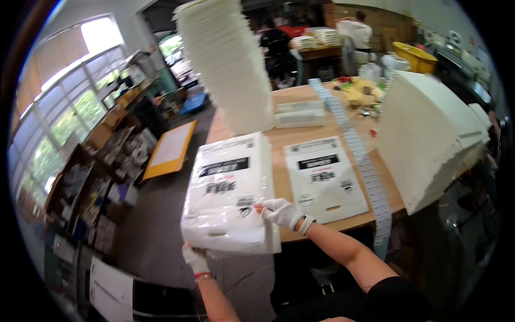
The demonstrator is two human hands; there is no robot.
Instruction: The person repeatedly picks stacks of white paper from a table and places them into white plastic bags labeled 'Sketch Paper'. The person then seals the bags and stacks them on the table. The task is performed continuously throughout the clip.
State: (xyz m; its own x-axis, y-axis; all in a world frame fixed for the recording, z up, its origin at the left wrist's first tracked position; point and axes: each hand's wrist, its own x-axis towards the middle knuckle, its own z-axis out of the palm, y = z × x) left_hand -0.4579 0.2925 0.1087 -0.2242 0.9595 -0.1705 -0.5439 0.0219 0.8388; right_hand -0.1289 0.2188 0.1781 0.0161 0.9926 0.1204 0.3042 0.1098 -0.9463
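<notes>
A bulky, glossy white plastic bag (222,188) with black print and a handle slot lies at the table's left edge, its near end jutting past it. My left hand (196,259), in a white glove with bare fingertips, grips its near left corner; some fingers are hidden beneath. At the bag's right side, my gloved right hand (281,213) pinches the edge, with a pale band on that wrist. Just right of it, a flat white printed bag (325,180) of the same kind rests on the wooden table (292,140).
Behind the bag rises a tall stack of white sheets (228,67), with small wrapped packs (300,118) beside it. A long label strip (357,147) runs down the table. Another white stack (429,137) stands at right. Two people (357,32) are in the background.
</notes>
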